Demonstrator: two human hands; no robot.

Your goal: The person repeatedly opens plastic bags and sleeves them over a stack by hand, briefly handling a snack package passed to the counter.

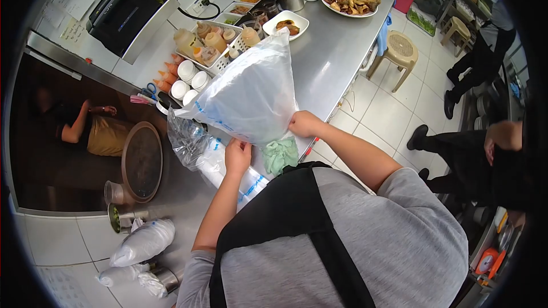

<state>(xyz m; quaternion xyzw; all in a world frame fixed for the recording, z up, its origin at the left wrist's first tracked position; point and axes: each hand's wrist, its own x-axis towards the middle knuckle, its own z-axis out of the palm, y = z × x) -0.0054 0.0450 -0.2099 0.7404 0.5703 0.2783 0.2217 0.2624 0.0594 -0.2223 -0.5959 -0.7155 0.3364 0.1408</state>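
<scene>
A large clear plastic bag (pixel 251 91) with blue print stands puffed out above the steel counter. My left hand (pixel 238 155) pinches its near edge at the lower left. With closed fingers, my right hand (pixel 304 124) grips the bag's lower right corner. Below the bag, between my hands, lies a crumpled green cloth (pixel 279 154). A roll of plastic bags (pixel 220 162) with blue print rests under my left wrist, and crinkled clear plastic (pixel 187 140) sits at its far end.
Beyond the bag are sauce bottles (pixel 214 41), stacked white cups (pixel 188 71), a square bowl (pixel 297 20) and a plate of fried food (pixel 350 1). A round brown tray (pixel 141 162) leans at the left. A stool (pixel 399 51) and other people's legs (pixel 442 145) are at the right.
</scene>
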